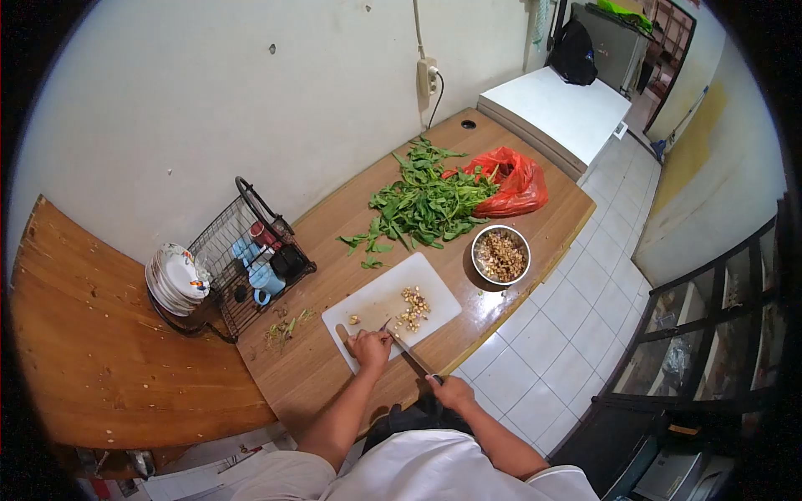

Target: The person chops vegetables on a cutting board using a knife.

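Observation:
My right hand [452,392] is wrapped around the handle of a kitchen knife [413,354], whose blade reaches over the near edge of a white cutting board [354,302]. Close to the blade's tip, my left hand [370,349] rests on the board with fingers bent and drawn together. Whatever they pinch is too small or hidden to make out. Chopped pale-brown pieces [413,309] lie in a pile on the board's right half. One small piece [354,320] sits apart, just beyond my left hand.
A metal bowl [478,269] of similar brown pieces stands right of the board. Leafy greens [430,200] spread behind it, beside a red plastic bag [525,185]. At left are a wire rack [225,242] with cups, stacked plates [177,280] and green scraps [284,330].

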`<state>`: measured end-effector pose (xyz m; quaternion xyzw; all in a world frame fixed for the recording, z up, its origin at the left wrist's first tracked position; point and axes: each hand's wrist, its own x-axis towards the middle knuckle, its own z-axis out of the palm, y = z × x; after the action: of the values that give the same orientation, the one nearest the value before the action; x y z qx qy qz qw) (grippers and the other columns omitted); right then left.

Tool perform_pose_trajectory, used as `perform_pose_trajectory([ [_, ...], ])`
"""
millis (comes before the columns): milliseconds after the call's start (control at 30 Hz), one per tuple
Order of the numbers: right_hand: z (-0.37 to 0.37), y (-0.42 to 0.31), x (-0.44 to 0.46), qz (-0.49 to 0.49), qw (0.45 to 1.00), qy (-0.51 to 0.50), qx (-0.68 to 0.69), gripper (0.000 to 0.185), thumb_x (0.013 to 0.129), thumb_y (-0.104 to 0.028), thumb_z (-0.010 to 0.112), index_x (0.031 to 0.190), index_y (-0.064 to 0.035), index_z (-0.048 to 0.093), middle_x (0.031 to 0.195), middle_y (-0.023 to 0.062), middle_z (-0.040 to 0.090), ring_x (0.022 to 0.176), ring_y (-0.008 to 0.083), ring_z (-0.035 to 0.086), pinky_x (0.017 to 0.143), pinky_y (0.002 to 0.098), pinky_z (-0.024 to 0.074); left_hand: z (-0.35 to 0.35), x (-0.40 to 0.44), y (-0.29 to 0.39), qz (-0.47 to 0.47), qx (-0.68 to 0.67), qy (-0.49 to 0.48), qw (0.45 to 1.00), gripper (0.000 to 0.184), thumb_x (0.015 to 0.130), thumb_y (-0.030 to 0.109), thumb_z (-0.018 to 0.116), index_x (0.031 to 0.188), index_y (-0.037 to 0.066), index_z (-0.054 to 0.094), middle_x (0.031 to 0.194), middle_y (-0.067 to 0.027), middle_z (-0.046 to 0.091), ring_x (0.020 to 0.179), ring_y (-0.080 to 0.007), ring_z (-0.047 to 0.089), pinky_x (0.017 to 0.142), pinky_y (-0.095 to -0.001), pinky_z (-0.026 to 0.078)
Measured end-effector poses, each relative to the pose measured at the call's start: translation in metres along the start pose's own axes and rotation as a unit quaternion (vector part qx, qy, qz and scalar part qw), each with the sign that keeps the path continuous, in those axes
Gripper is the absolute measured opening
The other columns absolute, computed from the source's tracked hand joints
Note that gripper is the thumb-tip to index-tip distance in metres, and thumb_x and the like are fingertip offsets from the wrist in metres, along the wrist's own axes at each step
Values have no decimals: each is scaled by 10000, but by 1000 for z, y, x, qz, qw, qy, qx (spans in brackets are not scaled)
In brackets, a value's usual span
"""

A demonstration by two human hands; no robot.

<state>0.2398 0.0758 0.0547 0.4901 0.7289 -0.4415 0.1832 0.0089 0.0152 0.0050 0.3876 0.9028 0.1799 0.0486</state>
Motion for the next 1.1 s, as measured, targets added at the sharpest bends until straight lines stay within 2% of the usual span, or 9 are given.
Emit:
perform_pose_trajectory([
  [33,-6,1,-2,21,999,-17,-40,749,954,-711,402,1135,-65,734,1084,272,704,1067,429,668,922,505,523,2,-2,0,-2,-11,8,1000,92,771,282,808,811,199,816,839,-13,758,941,-215,622,963,-458,342],
  [67,2,7,6,-30,999,35,-22,769,951,-713,403,1050,-35,752,1004,253,724,997,424,691,873,502,542,3,-2,-1,-2,-11,6,1000,92,771,282,808,811,199,816,839,-13,758,941,-215,622,963,-458,342],
  [167,-7,-1,22,-17,999,36,-22,774,950,-716,402,1053,-31,748,1006,259,721,991,424,692,866,493,544,-4,-4,-2,-15,3,-28,999,95,765,286,812,822,210,820,835,-2,758,946,-210,614,966,-454,340],
  [200,-20,-9,17,4,1000,1,-9,781,950,-716,405,1088,-21,735,1044,270,711,1041,417,679,898,489,533,-4,-3,-4,-7,-5,-28,1000,98,762,289,814,826,215,822,835,1,757,948,-208,611,964,-449,339],
  [333,-10,2,18,-23,999,7,21,775,948,-718,411,1111,-31,730,1073,282,702,1076,421,666,925,485,521,4,3,-11,18,-8,-11,1000,106,754,298,820,830,223,823,832,4,754,949,-207,609,956,-438,338],
  [433,10,18,21,-41,998,-6,42,760,947,-722,413,1140,-58,728,1081,278,703,1087,429,659,946,482,512,6,5,-11,29,29,-10,999,103,744,287,819,821,218,820,845,6,755,954,-212,610,957,-434,338],
  [600,14,19,14,-26,997,-34,66,711,954,-710,423,1215,-113,709,1122,273,696,1124,436,642,977,481,496,1,8,-7,27,2,-21,999,92,728,261,811,801,205,813,870,4,757,959,-222,613,971,-450,334],
  [867,15,15,15,-19,997,-18,72,705,961,-704,418,1248,-120,689,1143,275,690,1147,438,631,986,484,492,-8,19,1,44,32,-44,998,75,718,248,806,767,192,800,841,-2,747,948,-226,611,965,-459,332],
  [1100,16,7,8,-24,996,-6,88,690,965,-692,420,1248,-121,686,1143,287,684,1133,450,630,982,488,492,5,24,-8,68,-6,-29,997,70,687,239,815,722,186,786,815,1,744,918,-224,614,965,-450,340],
])
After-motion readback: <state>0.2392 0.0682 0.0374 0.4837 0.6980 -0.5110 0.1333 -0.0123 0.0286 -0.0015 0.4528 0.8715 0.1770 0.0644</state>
